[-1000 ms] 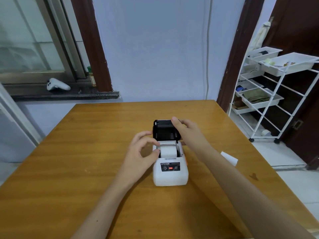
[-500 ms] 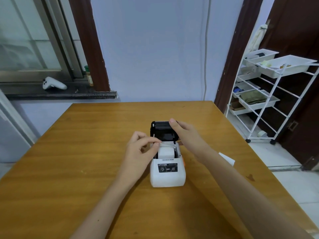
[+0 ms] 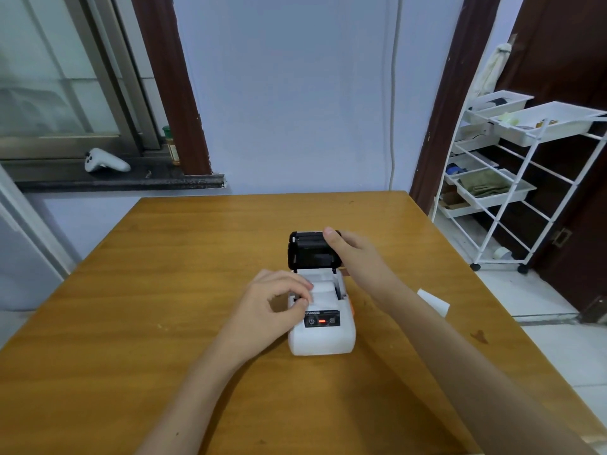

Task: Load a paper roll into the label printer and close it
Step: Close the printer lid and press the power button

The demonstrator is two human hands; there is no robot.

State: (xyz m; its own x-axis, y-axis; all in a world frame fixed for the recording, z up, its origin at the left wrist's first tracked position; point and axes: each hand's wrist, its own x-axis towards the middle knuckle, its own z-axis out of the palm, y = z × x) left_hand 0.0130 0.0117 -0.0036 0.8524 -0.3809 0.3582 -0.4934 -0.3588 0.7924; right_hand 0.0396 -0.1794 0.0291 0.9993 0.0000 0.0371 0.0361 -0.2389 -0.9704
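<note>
wooden table (image 3: 197, 290), paper slip (image 3: 433, 302) beside printer (image 3: 323, 338)

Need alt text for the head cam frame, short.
A small white label printer sits on a wooden table, its black lid raised. The right hand holds the lid while the left hand pinches the white paper roll in the open bay.

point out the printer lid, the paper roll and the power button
printer lid (image 3: 310, 254), head view, on its black inner face
paper roll (image 3: 323, 290), head view, on the white roll's top
power button (image 3: 311, 321), head view, on the dark front panel
</note>
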